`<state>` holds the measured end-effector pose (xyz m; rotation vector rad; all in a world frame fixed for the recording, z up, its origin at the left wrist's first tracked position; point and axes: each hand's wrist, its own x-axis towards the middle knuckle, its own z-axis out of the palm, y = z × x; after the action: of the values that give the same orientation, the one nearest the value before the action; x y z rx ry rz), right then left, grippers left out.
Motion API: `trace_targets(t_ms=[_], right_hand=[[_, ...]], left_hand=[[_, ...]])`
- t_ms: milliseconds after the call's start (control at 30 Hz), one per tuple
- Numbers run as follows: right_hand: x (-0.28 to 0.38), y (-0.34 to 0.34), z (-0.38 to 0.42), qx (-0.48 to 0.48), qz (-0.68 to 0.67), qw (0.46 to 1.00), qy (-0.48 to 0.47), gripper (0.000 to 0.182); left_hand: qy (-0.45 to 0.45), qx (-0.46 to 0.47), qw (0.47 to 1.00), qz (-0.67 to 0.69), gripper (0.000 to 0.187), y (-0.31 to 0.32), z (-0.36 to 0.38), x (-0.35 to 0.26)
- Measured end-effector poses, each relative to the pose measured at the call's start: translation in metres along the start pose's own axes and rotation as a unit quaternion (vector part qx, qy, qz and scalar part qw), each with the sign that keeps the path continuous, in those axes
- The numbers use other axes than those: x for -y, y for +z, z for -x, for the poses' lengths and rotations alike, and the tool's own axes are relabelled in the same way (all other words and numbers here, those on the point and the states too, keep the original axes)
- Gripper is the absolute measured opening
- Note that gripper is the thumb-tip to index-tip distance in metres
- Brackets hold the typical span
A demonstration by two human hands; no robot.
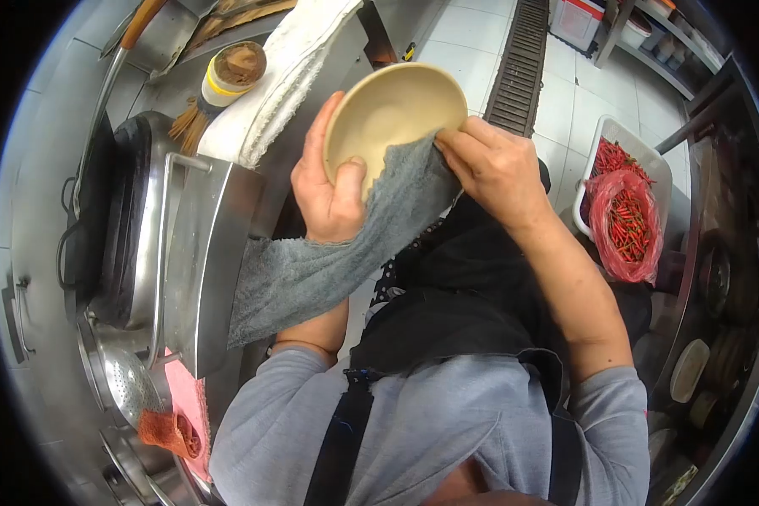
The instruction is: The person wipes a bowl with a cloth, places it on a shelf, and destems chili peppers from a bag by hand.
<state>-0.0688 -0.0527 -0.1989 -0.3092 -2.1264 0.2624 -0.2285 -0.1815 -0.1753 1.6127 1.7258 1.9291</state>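
My left hand [329, 198] grips a beige bowl [396, 101] by its rim, thumb inside, with the bowl tilted so its inside faces me. My right hand [493, 169] presses a grey towel [312, 270] against the bowl's lower right edge. The towel drapes from the bowl down over my left forearm and hangs to the left. Both hands are held in front of my chest, above my dark apron.
A steel counter [202, 253] with a dark wok [122, 236] stands to the left, and a strainer [131, 384] and pink cloth [190, 401] lie nearer me. A jar [232, 72] and white cloth [287, 67] lie beyond. To the right, red chillies [624, 223] fill a white crate [628, 139]. A floor drain [519, 59] runs ahead.
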Motion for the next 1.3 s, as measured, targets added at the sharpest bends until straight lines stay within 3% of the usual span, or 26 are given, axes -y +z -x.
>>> trace_targets(t_ms=[100, 167, 200, 267, 300, 333, 400, 467, 533, 600, 633, 667, 733, 767, 833, 867, 933, 1067, 1133, 1267, 1300], right_hand=[[0.016, -0.007, 0.004, -0.006, -0.013, 0.999, 0.041, 0.012], [0.026, -0.002, 0.026, 0.057, -0.075, 0.994, 0.061, 0.011], [0.031, -0.003, 0.038, 0.100, -0.112, 0.986, 0.069, 0.012], [0.043, -0.007, 0.049, 0.140, -0.258, 0.954, 0.066, 0.019], [0.048, -0.011, 0.051, 0.111, -0.259, 0.957, 0.062, 0.022], [0.044, -0.021, 0.053, 0.080, -0.250, 0.964, 0.050, 0.025], [0.027, -0.049, 0.066, -0.003, -0.229, 0.964, 0.132, 0.027], [0.000, -0.082, 0.103, -0.104, -0.192, 0.918, 0.330, 0.030], [-0.033, -0.095, 0.130, -0.258, -0.283, 0.780, 0.495, 0.035], [-0.050, -0.086, 0.154, -0.231, -0.323, 0.748, 0.532, 0.040], [-0.050, -0.078, 0.163, -0.188, -0.335, 0.751, 0.537, 0.045], [-0.052, -0.064, 0.174, -0.214, -0.407, 0.709, 0.535, 0.044], [-0.043, -0.061, 0.167, -0.283, -0.494, 0.628, 0.531, 0.041], [-0.043, -0.056, 0.166, -0.285, -0.496, 0.629, 0.526, 0.041], [-0.041, -0.047, 0.169, -0.296, -0.551, 0.592, 0.508, 0.041], [-0.041, -0.043, 0.173, -0.298, -0.552, 0.592, 0.506, 0.041], [-0.044, -0.034, 0.176, -0.259, -0.664, 0.528, 0.462, 0.043], [-0.030, -0.033, 0.171, -0.229, -0.668, 0.518, 0.484, 0.044], [-0.026, -0.034, 0.168, -0.244, -0.654, 0.524, 0.488, 0.041], [-0.041, -0.030, 0.181, -0.294, -0.669, 0.485, 0.480, 0.045], [-0.046, -0.034, 0.182, -0.330, -0.665, 0.475, 0.472, 0.046]], left_hand=[[-0.047, -0.019, 0.995, 0.085, 0.062, 0.008, -0.004, -0.001], [-0.088, -0.032, 0.983, 0.156, 0.060, 0.017, -0.003, 0.019], [-0.162, -0.044, 0.961, 0.218, 0.058, 0.027, 0.000, 0.034], [-0.343, -0.092, 0.871, 0.339, 0.052, 0.054, 0.008, 0.074], [-0.426, -0.098, 0.813, 0.384, 0.047, 0.067, 0.021, 0.103], [-0.475, -0.013, 0.747, 0.465, 0.043, 0.079, 0.042, 0.142], [-0.498, 0.058, 0.670, 0.548, 0.041, 0.117, 0.080, 0.181], [-0.534, 0.023, 0.645, 0.546, 0.041, 0.159, 0.088, 0.151], [-0.585, 0.116, 0.610, 0.522, 0.043, 0.180, 0.083, 0.134], [-0.568, 0.230, 0.571, 0.546, 0.044, 0.196, 0.073, 0.113], [-0.582, 0.231, 0.564, 0.538, 0.046, 0.203, 0.065, 0.092], [-0.569, 0.245, 0.579, 0.530, 0.045, 0.208, 0.066, 0.095], [-0.496, 0.258, 0.696, 0.450, 0.043, 0.203, 0.058, 0.082], [-0.492, 0.261, 0.699, 0.448, 0.043, 0.201, 0.057, 0.085], [-0.462, 0.252, 0.756, 0.390, 0.043, 0.190, 0.060, 0.093], [-0.460, 0.254, 0.757, 0.389, 0.043, 0.186, 0.059, 0.092], [-0.456, 0.256, 0.775, 0.354, 0.045, 0.176, 0.056, 0.089], [-0.489, 0.255, 0.753, 0.359, 0.053, 0.165, 0.047, 0.084], [-0.468, 0.233, 0.770, 0.365, 0.053, 0.170, 0.047, 0.084], [-0.440, 0.204, 0.792, 0.370, 0.054, 0.165, 0.038, 0.074], [-0.446, 0.201, 0.796, 0.356, 0.045, 0.153, 0.036, 0.086]])
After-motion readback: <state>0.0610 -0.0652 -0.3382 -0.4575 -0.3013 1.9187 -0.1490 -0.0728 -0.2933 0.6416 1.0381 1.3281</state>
